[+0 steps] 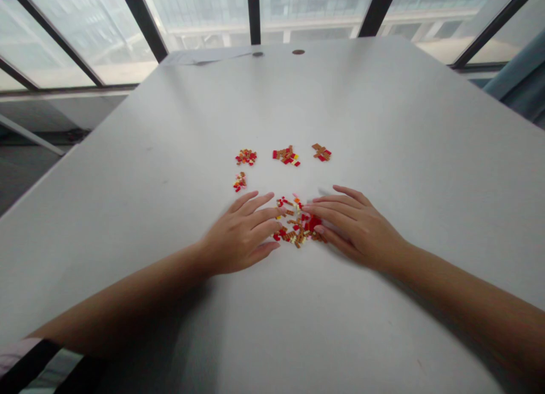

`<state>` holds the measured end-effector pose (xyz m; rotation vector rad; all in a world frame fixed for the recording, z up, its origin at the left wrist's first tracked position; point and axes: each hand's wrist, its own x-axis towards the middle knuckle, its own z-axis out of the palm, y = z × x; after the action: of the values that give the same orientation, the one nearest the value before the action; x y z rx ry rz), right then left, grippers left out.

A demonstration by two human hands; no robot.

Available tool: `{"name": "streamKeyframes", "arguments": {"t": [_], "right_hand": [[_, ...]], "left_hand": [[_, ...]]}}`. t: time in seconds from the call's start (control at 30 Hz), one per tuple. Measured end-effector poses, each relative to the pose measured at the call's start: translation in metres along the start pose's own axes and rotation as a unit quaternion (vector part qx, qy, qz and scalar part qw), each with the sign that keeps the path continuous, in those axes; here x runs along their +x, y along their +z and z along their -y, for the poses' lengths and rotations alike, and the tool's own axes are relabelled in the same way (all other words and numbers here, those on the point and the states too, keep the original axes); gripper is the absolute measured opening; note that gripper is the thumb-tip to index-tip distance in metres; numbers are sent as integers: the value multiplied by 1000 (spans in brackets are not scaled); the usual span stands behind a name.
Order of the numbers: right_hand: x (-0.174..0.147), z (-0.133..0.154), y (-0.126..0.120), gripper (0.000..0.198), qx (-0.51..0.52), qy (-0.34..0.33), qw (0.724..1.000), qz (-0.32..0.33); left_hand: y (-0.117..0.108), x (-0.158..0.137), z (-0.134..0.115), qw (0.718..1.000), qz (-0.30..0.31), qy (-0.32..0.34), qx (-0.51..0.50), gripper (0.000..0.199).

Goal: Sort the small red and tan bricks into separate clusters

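A loose pile of small building bricks (298, 226), in red, brown, cream and a little orange and yellow, lies spread between my two hands. My left hand (244, 235) is at the pile's left edge, palm down, its fingers stretched and spread over the nearest bricks. From the other side my right hand (355, 223) reaches in, fingers extended, with the fingertips on or just above the red bricks at the right. Neither hand appears to hold a brick. Some of the pile is hidden beneath the fingertips.
Beyond the hands lie smaller brick groups: a mixed heap (246, 157), a little cluster (240, 181), a red-brown group (286, 155) and a brown-red group (321, 152). They rest on a white table (272, 104). Two round inserts sit near its far edge, before windows.
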<state>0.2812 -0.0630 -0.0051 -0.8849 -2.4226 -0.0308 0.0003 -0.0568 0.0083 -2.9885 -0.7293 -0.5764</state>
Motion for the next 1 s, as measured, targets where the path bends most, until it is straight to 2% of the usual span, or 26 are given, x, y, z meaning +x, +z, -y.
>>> {"name": "streamKeyframes", "arguments": {"t": [0.23,0.53,0.83,1.0], "right_hand": [[-4,-2,3,29,-8,24,1000,-9],[-5,-3,3,21,-21,4,1000,-20],[-5,-2,2,26,-48,62,997,-12],[-6,-1,1,27,-70,64,995,-20]], "left_hand": [[3,-1,0,1000,-3,-6,-22,20],[2,1,-1,1000,-2,1,-8,12],[1,2,-3,1000,15,-11,-2,16],[1,1,-3,1000,7,-4,-5,17]]}}
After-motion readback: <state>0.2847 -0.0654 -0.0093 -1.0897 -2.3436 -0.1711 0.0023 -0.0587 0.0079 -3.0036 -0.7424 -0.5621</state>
